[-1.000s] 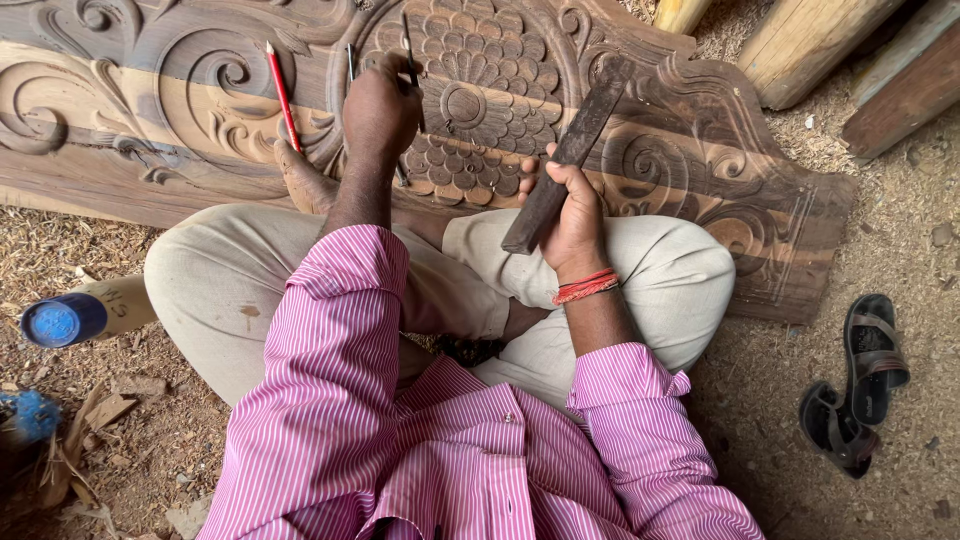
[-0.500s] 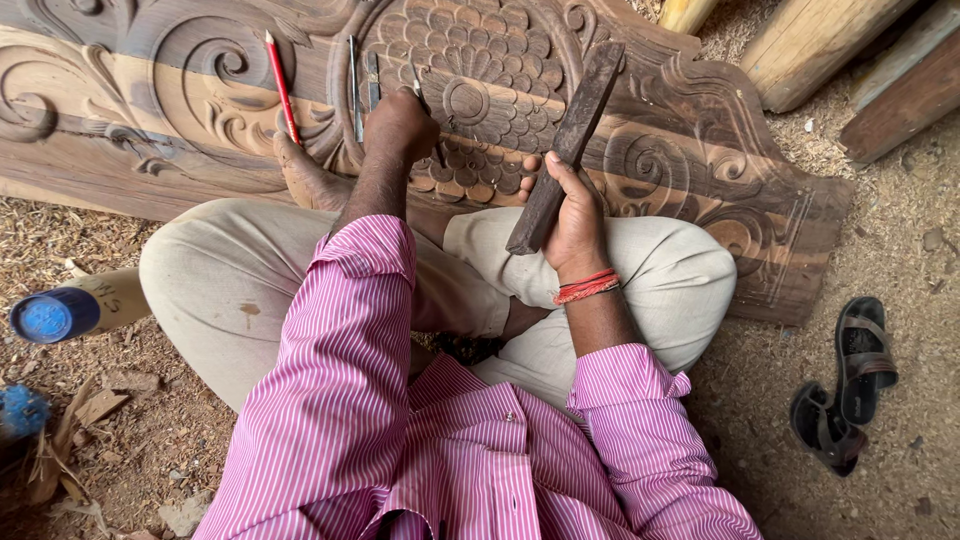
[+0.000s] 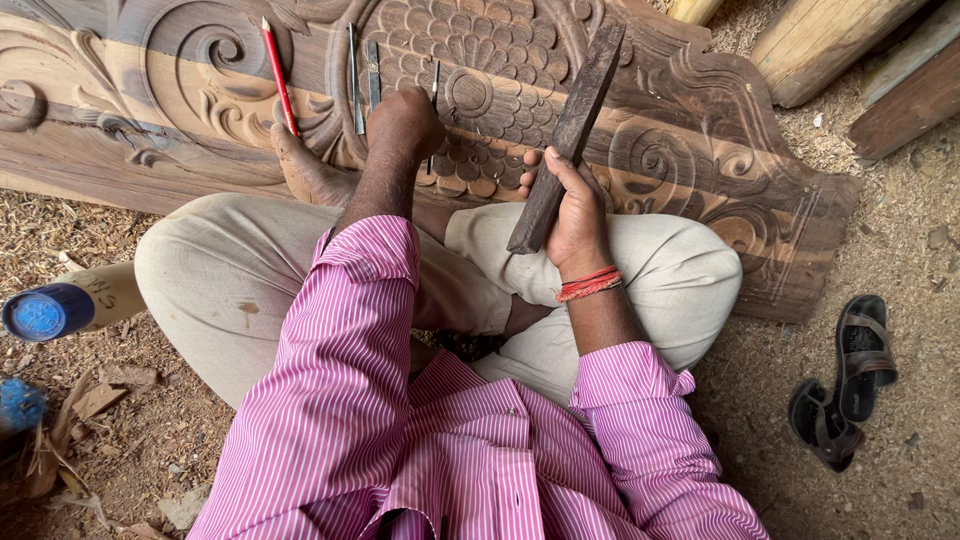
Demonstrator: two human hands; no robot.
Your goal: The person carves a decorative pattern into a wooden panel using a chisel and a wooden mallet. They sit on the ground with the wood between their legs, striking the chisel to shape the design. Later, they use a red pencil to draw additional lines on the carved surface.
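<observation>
Carved wooden panel (image 3: 700, 170): dark timber with scrollwork and a scaled rosette, lying flat on the ground across the front of my crossed legs, its right end stepped and curled. My left hand (image 3: 405, 122): resting on the panel near the rosette, fingers curled closed around a thin chisel (image 3: 434, 105) whose metal shaft stands out just past my knuckles; the tip's contact with the wood is hidden by my hand. My right hand (image 3: 570, 205): wrapped tight around the lower part of a flat wooden mallet bar (image 3: 570, 130), which is raised and tilted, its upper end over the carving; a red thread band (image 3: 588, 284) sits on that wrist. Loose on the panel, left of my hand: a red pencil (image 3: 277, 72) lying slantwise, and two slim metal chisels (image 3: 362, 80) side by side, apart from each other. My bare foot (image 3: 305, 170) lies against the panel's near edge. On the sawdust floor (image 3: 900, 250): a blue-capped bottle (image 3: 65, 305) on its side at left, a pair of dark sandals (image 3: 845, 385) at right, well apart from the panel. Rough timber lengths (image 3: 830, 40) at upper right.
</observation>
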